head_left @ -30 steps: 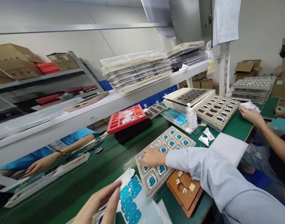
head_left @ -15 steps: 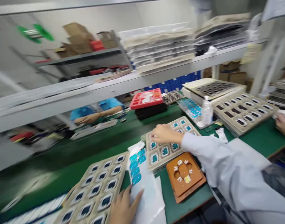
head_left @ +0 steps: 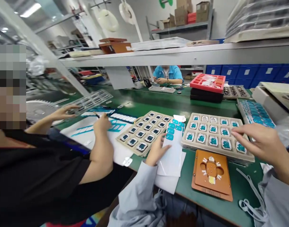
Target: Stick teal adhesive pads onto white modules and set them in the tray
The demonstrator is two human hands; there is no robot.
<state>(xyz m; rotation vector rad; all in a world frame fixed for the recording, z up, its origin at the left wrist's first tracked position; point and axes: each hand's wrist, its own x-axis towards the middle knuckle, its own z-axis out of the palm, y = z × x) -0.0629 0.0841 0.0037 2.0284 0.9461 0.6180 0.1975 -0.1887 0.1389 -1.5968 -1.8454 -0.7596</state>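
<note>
**Resting on the sticker sheet, hovering over the tray**

Seeing my left hand [head_left: 156, 150] lying on the white sticker sheet [head_left: 172, 148], fingers loosely spread, thumb side touching the sheet's left edge; nothing pinched. Sheet carries blue stickers [head_left: 174, 127] at its far end and sits on the green tabletop [head_left: 158, 104] between two beige trays.

My right hand [head_left: 260, 142] is over the near right corner of the right tray [head_left: 214, 132], fingers half curled and apart, tips just above the teal parts in the pockets. Can't tell if it touches one.

Left tray [head_left: 144, 131] holds darker parts, just beside the sheet. Orange jig [head_left: 211, 173] lies on the tabletop near me, just in front of the right tray.

Co-worker in black on my left holds a thin tool [head_left: 104, 115] over a white sheet; another person in blue [head_left: 168, 74] sits across the tabletop. Red tray [head_left: 207, 82] on a black stack at far right.
</note>
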